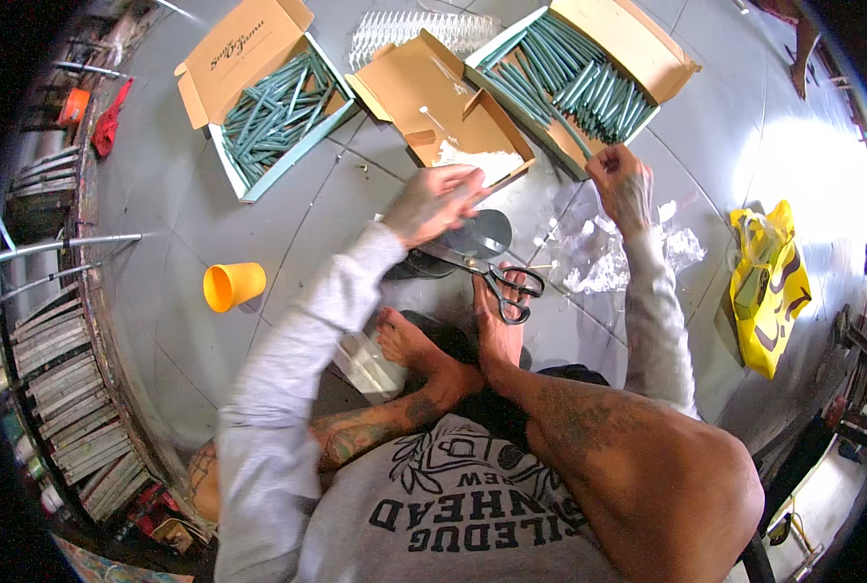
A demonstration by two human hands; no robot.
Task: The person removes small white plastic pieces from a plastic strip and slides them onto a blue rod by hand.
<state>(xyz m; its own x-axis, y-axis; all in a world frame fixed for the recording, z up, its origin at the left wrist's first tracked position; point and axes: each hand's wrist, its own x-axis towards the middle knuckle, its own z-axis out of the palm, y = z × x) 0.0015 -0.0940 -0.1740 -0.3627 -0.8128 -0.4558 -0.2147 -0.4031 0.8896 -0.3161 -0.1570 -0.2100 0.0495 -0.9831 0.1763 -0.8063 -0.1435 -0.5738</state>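
Observation:
My right hand [622, 187] is closed in a pinch on one end of a slim dark green stick [573, 132], which slants up toward the right-hand box. Motion smears my left hand [440, 204]; its fingers cannot be made out clearly, and whether they hold anything does not show. It is in front of a small open brown box [499, 124] with small white pieces [482, 159] inside. Black-handled scissors [499, 283] lie beside my foot, their blades pointing toward a dark round object [484, 231].
Open cardboard boxes of green sticks stand at the far left [280, 115] and far right [603, 95]. Clear plastic wrapping [598, 255] lies below my right hand. An orange cup [234, 286] is at left, a yellow bag [769, 291] at right. Clear ridged plastic [409, 37] lies at the back.

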